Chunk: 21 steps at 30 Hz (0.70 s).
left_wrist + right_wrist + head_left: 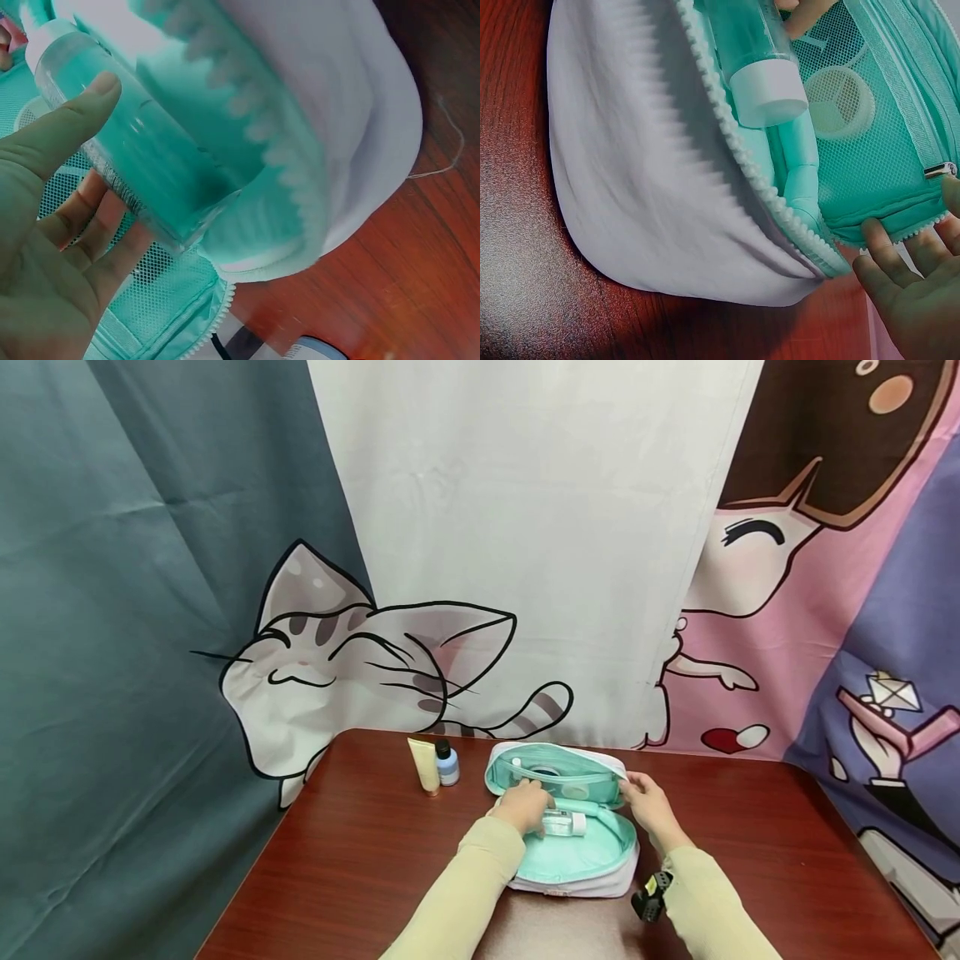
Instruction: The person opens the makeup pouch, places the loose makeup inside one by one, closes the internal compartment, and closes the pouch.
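An unzipped pouch [577, 860], pale outside and mint green inside, lies spread on the table. My left hand [523, 806] holds a clear bottle [561, 823] with a white cap over the pouch's lower half; in the left wrist view the thumb of the left hand [60, 187] lies along the bottle [142, 142], with fingers on its other side. At the right edge of the raised half, my right hand [651, 810] touches the rim. The right wrist view shows the right hand [915, 292] with its fingers at the zipper edge beside the mesh pocket [885, 157].
A pale yellow tube [425, 766] and a blue bottle [447, 767] with a black cap stand left of the pouch, near the back of the table [360, 843]. Round items show through the mesh. A printed curtain [540, 527] hangs behind the table.
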Available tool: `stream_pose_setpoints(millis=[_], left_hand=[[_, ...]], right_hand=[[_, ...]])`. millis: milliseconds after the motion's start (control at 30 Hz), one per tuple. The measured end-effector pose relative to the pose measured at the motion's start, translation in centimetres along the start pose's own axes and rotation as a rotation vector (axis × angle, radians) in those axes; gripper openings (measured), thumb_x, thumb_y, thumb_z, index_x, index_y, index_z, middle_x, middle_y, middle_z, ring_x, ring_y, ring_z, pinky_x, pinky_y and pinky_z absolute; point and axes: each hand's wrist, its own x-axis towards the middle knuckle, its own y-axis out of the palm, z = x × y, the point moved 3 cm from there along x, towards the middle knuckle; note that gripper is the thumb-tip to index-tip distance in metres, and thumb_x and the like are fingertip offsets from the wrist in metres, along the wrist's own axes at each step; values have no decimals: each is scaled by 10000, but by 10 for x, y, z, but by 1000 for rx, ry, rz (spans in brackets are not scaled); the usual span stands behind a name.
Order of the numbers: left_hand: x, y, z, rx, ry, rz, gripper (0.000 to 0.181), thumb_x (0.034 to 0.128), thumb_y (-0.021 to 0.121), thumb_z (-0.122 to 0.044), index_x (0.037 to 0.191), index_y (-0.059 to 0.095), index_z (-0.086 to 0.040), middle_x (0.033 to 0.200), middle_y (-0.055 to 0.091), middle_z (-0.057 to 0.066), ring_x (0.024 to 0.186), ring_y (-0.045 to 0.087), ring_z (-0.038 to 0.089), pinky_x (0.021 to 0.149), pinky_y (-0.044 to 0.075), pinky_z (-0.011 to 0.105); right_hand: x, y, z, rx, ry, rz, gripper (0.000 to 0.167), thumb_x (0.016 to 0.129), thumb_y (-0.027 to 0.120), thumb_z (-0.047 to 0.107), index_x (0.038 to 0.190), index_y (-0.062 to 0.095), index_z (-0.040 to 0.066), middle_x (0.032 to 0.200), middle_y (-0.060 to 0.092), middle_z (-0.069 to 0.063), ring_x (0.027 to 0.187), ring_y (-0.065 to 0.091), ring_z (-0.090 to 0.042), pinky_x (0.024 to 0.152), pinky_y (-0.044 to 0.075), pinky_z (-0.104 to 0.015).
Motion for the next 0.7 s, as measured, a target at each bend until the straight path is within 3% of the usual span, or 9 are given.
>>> stream_pose_setpoints(millis=[100, 300, 433, 533, 633, 700], left_hand=[[0, 1, 0, 31, -2, -14, 507, 688, 813, -336, 1150, 607, -301, 1196, 547, -10, 1058, 511, 187, 727, 489, 312], [0, 1, 1, 66, -17, -29, 430, 690, 805, -373, 1055, 597, -280, 1107, 569, -29, 1007, 530, 182, 705, 485, 314], [-5, -3, 6, 26, -19, -29, 444, 696, 800, -372, 1084, 610, -271, 1106, 560, -4, 1004, 524, 199, 705, 482, 314], [-9, -12, 15, -60, -14, -57, 441, 701, 794, -378, 1087, 623, -249, 1069, 568, -4, 990, 533, 200, 712, 479, 318], [-12, -31, 31, -196, -10, -150, 403, 717, 771, -417, 1037, 640, -210, 988, 591, -27, 903, 561, 161, 683, 473, 306], [-16, -49, 47, -328, -35, -291, 384, 744, 745, -437, 1011, 639, -182, 944, 590, -27, 837, 557, 141, 652, 462, 299]], right_hand=[[0, 0, 0, -4, -1, -1, 417, 999, 397, 203, 1317, 366, -65, 1239, 456, -295, 1132, 465, -433, 952, 355, -516], [1, 0, 1, -10, -7, -7, 424, 999, 396, 216, 1318, 367, -62, 1237, 460, -298, 1127, 471, -433, 946, 359, -511], [1, 0, 0, -9, -3, -4, 446, 998, 400, 236, 1320, 359, -71, 1244, 450, -304, 1130, 468, -440, 954, 351, -524], [2, -2, -2, -8, -1, -4, 454, 998, 399, 238, 1325, 352, -73, 1250, 445, -308, 1134, 465, -444, 957, 347, -527], [2, -3, -2, -10, -5, -4, 463, 999, 397, 247, 1327, 347, -76, 1251, 440, -309, 1134, 461, -446, 954, 350, -525], [1, -4, -1, -11, -4, -4, 466, 1000, 394, 252, 1329, 344, -74, 1253, 437, -307, 1137, 458, -446, 952, 351, -523]])
